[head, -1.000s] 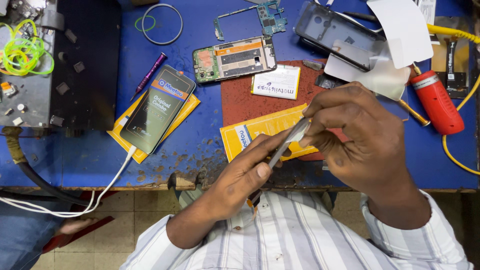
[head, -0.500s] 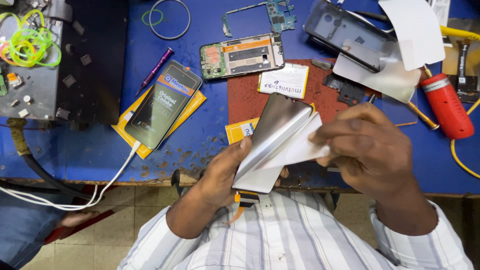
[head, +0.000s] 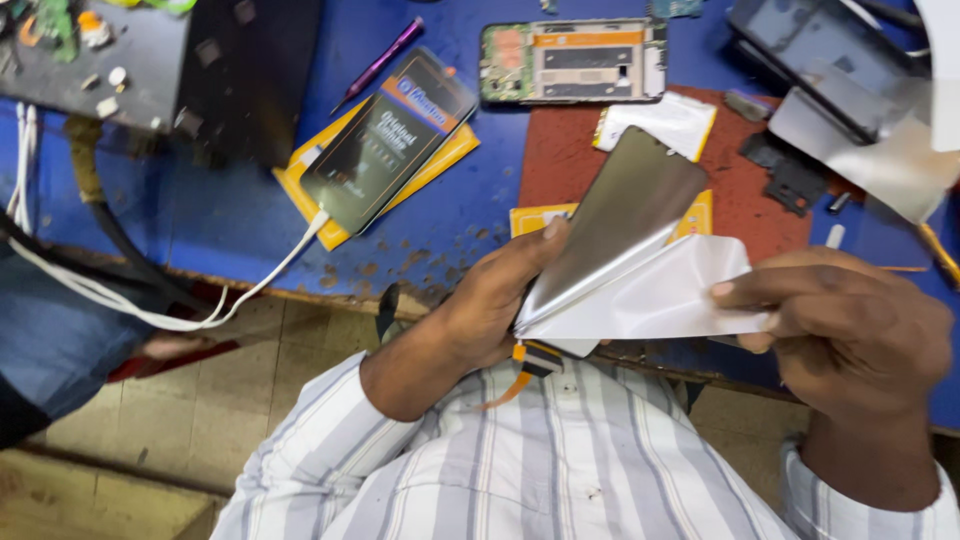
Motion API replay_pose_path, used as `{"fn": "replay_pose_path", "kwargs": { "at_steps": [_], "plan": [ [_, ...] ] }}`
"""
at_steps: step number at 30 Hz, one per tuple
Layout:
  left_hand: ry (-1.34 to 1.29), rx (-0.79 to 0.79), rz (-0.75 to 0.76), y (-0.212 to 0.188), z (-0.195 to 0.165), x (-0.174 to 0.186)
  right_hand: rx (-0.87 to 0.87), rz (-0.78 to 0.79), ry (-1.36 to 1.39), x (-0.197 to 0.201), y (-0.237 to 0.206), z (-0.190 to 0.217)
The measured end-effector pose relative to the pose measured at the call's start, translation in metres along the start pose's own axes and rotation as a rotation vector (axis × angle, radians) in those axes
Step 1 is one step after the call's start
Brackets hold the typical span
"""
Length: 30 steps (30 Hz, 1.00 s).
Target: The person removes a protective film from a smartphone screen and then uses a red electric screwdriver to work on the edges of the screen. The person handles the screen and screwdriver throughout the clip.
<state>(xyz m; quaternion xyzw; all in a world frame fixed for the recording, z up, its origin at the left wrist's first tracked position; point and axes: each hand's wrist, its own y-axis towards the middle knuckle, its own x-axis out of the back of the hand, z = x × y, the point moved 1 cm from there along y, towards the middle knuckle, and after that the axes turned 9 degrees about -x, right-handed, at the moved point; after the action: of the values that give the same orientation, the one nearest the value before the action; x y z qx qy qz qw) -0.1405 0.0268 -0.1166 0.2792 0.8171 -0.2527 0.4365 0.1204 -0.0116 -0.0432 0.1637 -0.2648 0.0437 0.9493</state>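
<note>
Phone display panel: smooth, glossy metallic grey back, reflective. White protective film peeling off it: thin plastic, matt, slightly creased. Orange flex ribbon: thin shiny plastic. Blue table: painted surface, worn and chipped at the edge. Red mat: matt, rubbery-looking, dusty. Striped shirt: woven cloth. White cable: smooth plastic.

The left hand holds a shiny grey screen panel, tilted up. The right hand pinches a white film that hangs off the panel. Far left of the left hand, a black phone lies on a yellow packet. Just above the panel lies a white packet with a yellow edge. Under the panel, a yellow card peeks out.
</note>
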Motion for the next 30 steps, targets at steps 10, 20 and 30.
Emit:
{"fn": "replay_pose_path", "kwargs": {
  "at_steps": [10,20,30],
  "plan": [
    [0.056,0.030,-0.033,-0.004,-0.001,0.012,-0.088,-0.028,0.012,-0.013,-0.019,-0.017],
    [0.177,-0.069,0.256,-0.013,-0.012,0.021,-0.223,-0.166,0.182,-0.034,-0.010,-0.019],
    [0.494,-0.213,0.134,-0.017,-0.020,0.012,-0.214,-0.383,0.188,-0.066,0.018,0.024]
  ]
}}
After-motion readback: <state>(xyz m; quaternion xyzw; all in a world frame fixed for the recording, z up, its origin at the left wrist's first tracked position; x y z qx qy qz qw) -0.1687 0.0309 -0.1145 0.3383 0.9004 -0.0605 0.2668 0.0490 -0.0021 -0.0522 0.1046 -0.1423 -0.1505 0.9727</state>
